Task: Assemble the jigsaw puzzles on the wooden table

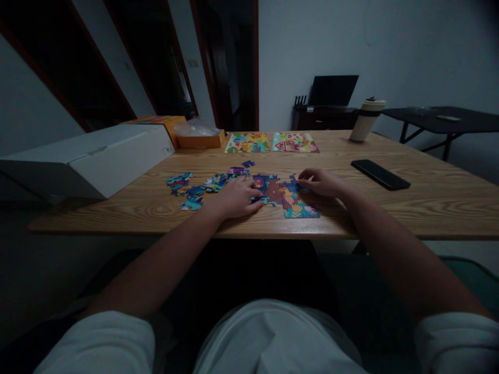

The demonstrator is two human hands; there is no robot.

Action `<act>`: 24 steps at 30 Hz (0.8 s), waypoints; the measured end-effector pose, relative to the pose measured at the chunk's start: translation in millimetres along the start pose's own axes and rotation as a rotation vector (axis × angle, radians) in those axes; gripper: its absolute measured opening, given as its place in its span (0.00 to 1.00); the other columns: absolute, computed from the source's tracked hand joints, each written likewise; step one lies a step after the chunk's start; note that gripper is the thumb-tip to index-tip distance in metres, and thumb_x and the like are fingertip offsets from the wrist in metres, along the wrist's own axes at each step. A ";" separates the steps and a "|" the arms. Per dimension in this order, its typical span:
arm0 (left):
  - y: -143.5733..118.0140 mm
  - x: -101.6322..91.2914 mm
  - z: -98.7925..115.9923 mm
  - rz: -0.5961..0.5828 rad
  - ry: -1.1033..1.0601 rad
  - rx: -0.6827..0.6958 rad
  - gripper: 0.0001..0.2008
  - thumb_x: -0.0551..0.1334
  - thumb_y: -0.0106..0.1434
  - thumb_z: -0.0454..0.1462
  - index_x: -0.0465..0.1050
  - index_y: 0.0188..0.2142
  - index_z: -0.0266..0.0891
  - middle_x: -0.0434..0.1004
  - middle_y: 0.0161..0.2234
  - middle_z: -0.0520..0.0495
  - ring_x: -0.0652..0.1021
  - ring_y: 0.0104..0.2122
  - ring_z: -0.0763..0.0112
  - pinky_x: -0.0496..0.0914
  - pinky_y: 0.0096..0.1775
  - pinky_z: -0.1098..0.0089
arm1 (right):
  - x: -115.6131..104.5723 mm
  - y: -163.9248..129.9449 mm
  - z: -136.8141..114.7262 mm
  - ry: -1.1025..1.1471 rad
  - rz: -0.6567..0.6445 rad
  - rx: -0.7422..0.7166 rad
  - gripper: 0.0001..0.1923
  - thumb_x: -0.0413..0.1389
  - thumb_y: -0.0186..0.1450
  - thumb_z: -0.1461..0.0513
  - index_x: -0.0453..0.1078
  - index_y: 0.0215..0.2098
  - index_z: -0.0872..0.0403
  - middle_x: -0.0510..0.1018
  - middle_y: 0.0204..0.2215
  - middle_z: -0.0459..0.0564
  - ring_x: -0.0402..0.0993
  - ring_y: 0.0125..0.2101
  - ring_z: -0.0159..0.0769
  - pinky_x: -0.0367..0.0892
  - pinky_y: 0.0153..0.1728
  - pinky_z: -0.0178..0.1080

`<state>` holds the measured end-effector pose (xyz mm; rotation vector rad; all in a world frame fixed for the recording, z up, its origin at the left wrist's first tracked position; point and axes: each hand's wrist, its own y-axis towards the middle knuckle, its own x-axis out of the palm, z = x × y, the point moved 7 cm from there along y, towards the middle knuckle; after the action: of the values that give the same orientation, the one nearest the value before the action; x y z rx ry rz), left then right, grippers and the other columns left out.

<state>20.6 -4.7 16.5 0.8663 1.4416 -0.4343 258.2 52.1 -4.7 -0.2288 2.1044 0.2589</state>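
Observation:
A partly joined jigsaw puzzle (276, 193) with dark blue, brown and orange parts lies near the table's front edge. My left hand (238, 198) rests at its left side, fingers apart and lying low over the pieces. At the puzzle's upper right edge, my right hand (320, 183) has its thumb and fingers closed round a small blue puzzle piece (294, 179), mostly hidden by the fingertips. Loose puzzle pieces (192, 190) lie in a heap left of my left hand. A single dark blue piece (248, 163) sits beyond the heap.
Two colourful picture sheets (247, 143) lie farther back. A white box (97, 156) and an orange tray (200, 140) holding clear plastic stand at the left. On the right are a black phone (380, 174) and a pale tumbler (366, 120). The wooden table's (440, 208) front edge is close.

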 end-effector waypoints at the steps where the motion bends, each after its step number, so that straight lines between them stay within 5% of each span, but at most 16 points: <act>1: -0.1 -0.2 1.8 0.001 0.013 0.007 0.19 0.56 0.67 0.50 0.80 0.44 0.43 0.73 0.46 0.40 0.71 0.48 0.54 0.62 0.51 0.58 | -0.1 0.2 0.1 -0.001 0.003 -0.004 0.15 0.53 0.67 0.52 0.74 0.44 0.53 0.81 0.37 0.54 0.76 0.35 0.41 0.66 0.34 0.39; 7: 0.6 -0.2 3.9 -0.015 0.015 0.062 0.19 0.54 0.70 0.48 0.78 0.43 0.40 0.76 0.42 0.41 0.75 0.43 0.60 0.66 0.45 0.64 | 0.4 1.5 1.0 0.006 0.009 -0.019 0.14 0.54 0.67 0.53 0.74 0.43 0.53 0.81 0.38 0.54 0.76 0.36 0.41 0.67 0.35 0.39; 13: 0.3 -13.9 8.4 0.070 0.035 -0.048 0.19 0.49 0.73 0.41 0.77 0.37 0.36 0.79 0.33 0.43 0.78 0.33 0.65 0.68 0.38 0.67 | 2.7 3.7 6.4 0.021 0.010 -0.014 0.16 0.54 0.67 0.51 0.74 0.44 0.52 0.80 0.37 0.54 0.75 0.33 0.40 0.68 0.34 0.40; 19: -11.3 -5.0 60.4 0.112 -0.137 0.123 0.14 0.57 0.70 0.42 0.79 0.43 0.38 0.81 0.45 0.43 0.78 0.44 0.63 0.70 0.47 0.65 | 2.9 5.1 5.1 -0.001 0.010 -0.048 0.16 0.53 0.67 0.52 0.74 0.45 0.51 0.81 0.38 0.54 0.76 0.35 0.42 0.69 0.36 0.42; 24: -14.3 6.7 57.5 0.112 -0.279 0.116 0.13 0.57 0.69 0.37 0.78 0.48 0.39 0.79 0.50 0.46 0.76 0.49 0.63 0.68 0.52 0.63 | 3.5 5.8 4.7 -0.013 -0.002 -0.047 0.16 0.53 0.67 0.52 0.74 0.44 0.51 0.81 0.38 0.54 0.76 0.35 0.42 0.69 0.37 0.42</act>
<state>49.7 -54.5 1.2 0.9341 1.1152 -0.5356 258.8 58.8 -9.6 -0.2563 2.0862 0.3086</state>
